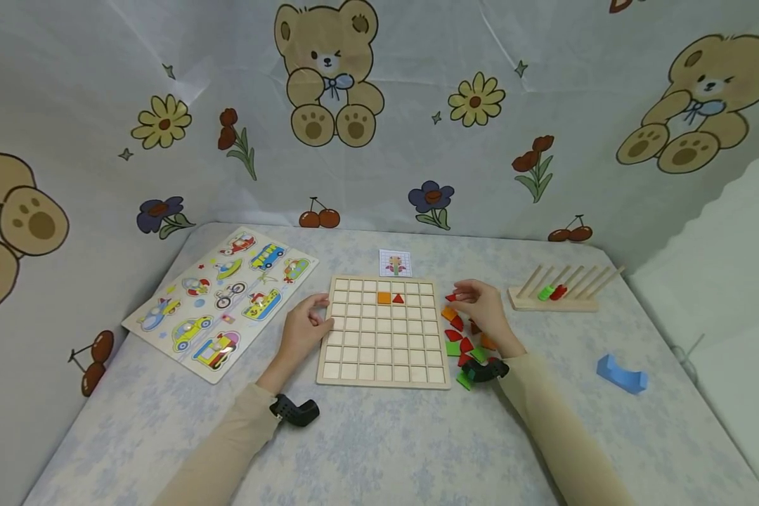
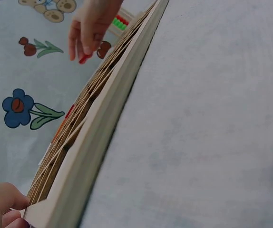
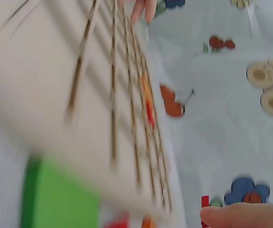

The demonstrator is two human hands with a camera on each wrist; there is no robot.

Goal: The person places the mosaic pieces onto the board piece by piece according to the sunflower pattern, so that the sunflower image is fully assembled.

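A wooden grid board lies in front of me, an orange square and a red triangle side by side in its upper cells. My left hand grips the board's left edge, thumb and fingers at the rim in the left wrist view. Off the board's right side, my right hand pinches a small red piece between thumb and fingertips. Beneath and around that hand are loose red, orange and green pieces, some of them hidden by the hand and wrist.
A small pattern card lies behind the board. A vehicle picture puzzle is at left. To the right stand a wooden peg rack with green and red beads and a blue curved block. A bear-print cloth hangs at the back.
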